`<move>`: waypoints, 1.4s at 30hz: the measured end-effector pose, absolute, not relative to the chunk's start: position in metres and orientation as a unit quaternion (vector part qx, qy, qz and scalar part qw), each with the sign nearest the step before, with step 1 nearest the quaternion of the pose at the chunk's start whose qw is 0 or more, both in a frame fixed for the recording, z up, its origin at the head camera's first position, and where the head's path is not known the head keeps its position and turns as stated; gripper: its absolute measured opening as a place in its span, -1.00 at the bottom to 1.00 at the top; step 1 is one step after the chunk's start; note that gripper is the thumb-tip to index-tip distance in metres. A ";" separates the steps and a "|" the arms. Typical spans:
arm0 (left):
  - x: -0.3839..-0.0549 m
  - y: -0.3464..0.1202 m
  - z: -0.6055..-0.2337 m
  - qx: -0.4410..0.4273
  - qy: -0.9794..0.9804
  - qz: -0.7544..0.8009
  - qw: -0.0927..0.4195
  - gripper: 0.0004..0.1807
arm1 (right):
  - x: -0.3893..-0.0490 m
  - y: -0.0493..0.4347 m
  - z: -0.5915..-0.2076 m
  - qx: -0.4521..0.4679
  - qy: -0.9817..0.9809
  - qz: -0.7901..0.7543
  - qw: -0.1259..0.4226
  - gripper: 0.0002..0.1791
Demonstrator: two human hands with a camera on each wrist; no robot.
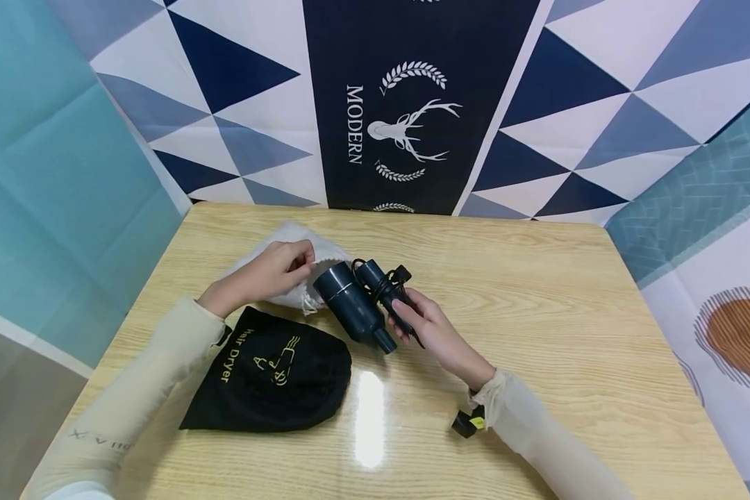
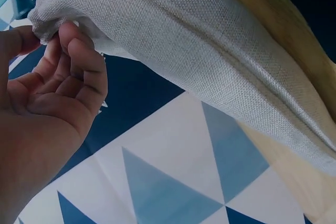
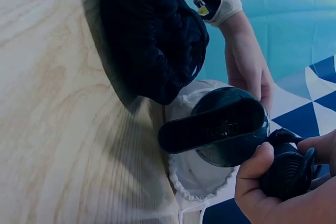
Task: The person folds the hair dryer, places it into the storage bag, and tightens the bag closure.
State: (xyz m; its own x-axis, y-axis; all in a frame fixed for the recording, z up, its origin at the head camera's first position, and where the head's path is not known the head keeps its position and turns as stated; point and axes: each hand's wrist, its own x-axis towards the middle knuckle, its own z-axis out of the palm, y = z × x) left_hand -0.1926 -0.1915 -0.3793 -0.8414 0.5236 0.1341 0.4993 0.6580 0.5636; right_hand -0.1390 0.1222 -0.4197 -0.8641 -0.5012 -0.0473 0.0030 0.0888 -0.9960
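Note:
My left hand (image 1: 269, 272) pinches the rim of a light grey cloth drawstring bag (image 2: 173, 30) between thumb and fingers. Its gathered mouth (image 3: 202, 182) faces the hair dryer. Dark blue and glossy, the hair dryer (image 1: 348, 300) has its rear end at the bag's mouth and its flat nozzle (image 3: 210, 127) pointing away. My right hand (image 1: 437, 330) grips the dryer's handle (image 1: 389, 295), which has the black cord wound round it. Beside the grey bag, nearer the front, lies a black pouch (image 1: 275, 378) printed "Hair Dryer" in yellow. Whether the dryer's end is inside the bag is hard to tell.
The wooden table (image 1: 537, 312) ends at a patterned cloth wall (image 1: 250, 83) at the back. Teal cloth (image 1: 69, 173) hangs on the left side. A black strap device (image 1: 469, 422) is on the right wrist.

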 end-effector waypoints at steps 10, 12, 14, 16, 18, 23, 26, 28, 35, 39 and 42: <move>-0.187 -0.183 -0.378 0.297 0.906 0.301 0.008 -0.89 | -0.145 0.121 -0.423 -0.201 0.717 -0.629 0.223 -0.62; -0.185 -0.182 -0.378 0.301 0.904 0.303 0.007 -0.88 | -0.146 0.120 -0.425 -0.205 0.718 -0.625 0.226 -0.62; -0.184 -0.180 -0.378 0.305 0.902 0.305 0.006 -0.88 | -0.147 0.120 -0.426 -0.208 0.721 -0.621 0.228 -0.63; -0.182 -0.177 -0.378 0.307 0.901 0.307 0.008 -0.88 | -0.147 0.118 -0.427 -0.211 0.724 -0.616 0.227 -0.64; -0.181 -0.176 -0.378 0.309 0.900 0.307 0.010 -0.88 | -0.147 0.117 -0.427 -0.216 0.728 -0.611 0.225 -0.66; -0.180 -0.174 -0.376 0.309 0.901 0.303 0.013 -0.88 | -0.147 0.114 -0.429 -0.247 0.740 -0.591 0.207 -0.71; -0.180 -0.173 -0.376 0.308 0.903 0.299 0.012 -0.88 | -0.147 0.113 -0.430 -0.268 0.751 -0.572 0.192 -0.70; -0.179 -0.172 -0.376 0.307 0.904 0.298 0.013 -0.88 | -0.147 0.113 -0.430 -0.274 0.764 -0.554 0.184 -0.66; -0.178 -0.168 -0.374 0.313 0.901 0.301 0.006 -0.89 | -0.146 0.113 -0.428 -0.273 0.804 -0.500 0.171 -0.42; -0.176 -0.166 -0.374 0.320 0.898 0.302 0.001 -0.89 | -0.147 0.109 -0.428 -0.287 0.806 -0.494 0.151 -0.57; -0.175 -0.164 -0.374 0.323 0.898 0.299 -0.005 -0.90 | -0.148 0.106 -0.428 -0.292 0.805 -0.497 0.139 -0.68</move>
State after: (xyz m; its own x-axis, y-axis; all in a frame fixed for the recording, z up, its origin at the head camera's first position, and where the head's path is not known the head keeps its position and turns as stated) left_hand -0.1746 -0.1636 -0.3737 -0.7912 0.5774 0.2015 0.5828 0.6121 0.5345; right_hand -0.1483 0.1062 -0.4278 -0.7911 -0.6081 0.0663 -0.3319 0.3356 -0.8816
